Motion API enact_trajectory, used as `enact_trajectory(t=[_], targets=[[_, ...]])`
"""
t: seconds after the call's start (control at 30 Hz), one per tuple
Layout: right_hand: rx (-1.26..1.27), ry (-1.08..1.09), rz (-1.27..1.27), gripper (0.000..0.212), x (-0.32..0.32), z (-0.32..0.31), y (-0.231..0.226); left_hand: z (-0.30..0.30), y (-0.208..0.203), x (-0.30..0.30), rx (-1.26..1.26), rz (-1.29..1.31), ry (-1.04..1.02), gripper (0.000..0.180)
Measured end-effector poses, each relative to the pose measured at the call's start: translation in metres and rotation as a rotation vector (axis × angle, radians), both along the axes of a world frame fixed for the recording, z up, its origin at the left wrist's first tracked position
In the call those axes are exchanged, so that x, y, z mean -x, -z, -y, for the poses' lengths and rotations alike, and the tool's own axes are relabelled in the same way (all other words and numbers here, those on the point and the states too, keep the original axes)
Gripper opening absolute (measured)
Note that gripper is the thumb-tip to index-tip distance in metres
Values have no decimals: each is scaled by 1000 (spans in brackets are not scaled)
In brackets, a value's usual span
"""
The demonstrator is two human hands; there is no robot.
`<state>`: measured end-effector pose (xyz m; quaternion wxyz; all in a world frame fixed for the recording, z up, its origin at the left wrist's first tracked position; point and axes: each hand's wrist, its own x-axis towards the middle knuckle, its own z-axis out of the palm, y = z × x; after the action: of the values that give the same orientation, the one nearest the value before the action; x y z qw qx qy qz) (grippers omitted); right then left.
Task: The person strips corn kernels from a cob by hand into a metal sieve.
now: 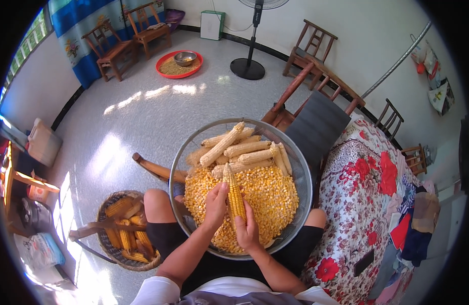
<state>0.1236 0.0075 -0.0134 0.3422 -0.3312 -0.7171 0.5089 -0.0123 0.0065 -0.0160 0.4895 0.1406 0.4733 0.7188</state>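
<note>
A yellow ear of corn [235, 197] stands nearly upright between my two hands, its pale tip pointing away from me. My left hand [216, 202] is closed along its left side, the thumb up near the tip. Lower on the right side, my right hand [247, 230] grips it close to the thick end. Beneath them a wide round mesh basket [306, 203] rests on my lap. Loose corn kernels [272, 195] cover its near part. Several stripped cobs [247, 148] are heaped at its far side.
Left of my knee stands a wicker basket [103, 239] of unshelled corn ears [126, 238]. A flowered cloth [346, 203] covers a surface at right, with a dark phone [364, 263] on it. Farther off are a red tray [166, 73], a standing fan [247, 68] and wooden chairs [112, 51].
</note>
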Motion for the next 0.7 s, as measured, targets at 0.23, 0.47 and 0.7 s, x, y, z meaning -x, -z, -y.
enact_trajectory(t=[0.23, 0.47, 0.7], targets=[[60, 25, 25, 51, -1, 0, 8, 1, 8, -2, 13, -205, -1, 34], [30, 32, -3, 51, 1, -2, 5, -3, 5, -19, 66, -363, -49, 35], [-128, 40, 46, 52, 4, -1, 6, 0, 10, -22, 44, -393, -84, 37]])
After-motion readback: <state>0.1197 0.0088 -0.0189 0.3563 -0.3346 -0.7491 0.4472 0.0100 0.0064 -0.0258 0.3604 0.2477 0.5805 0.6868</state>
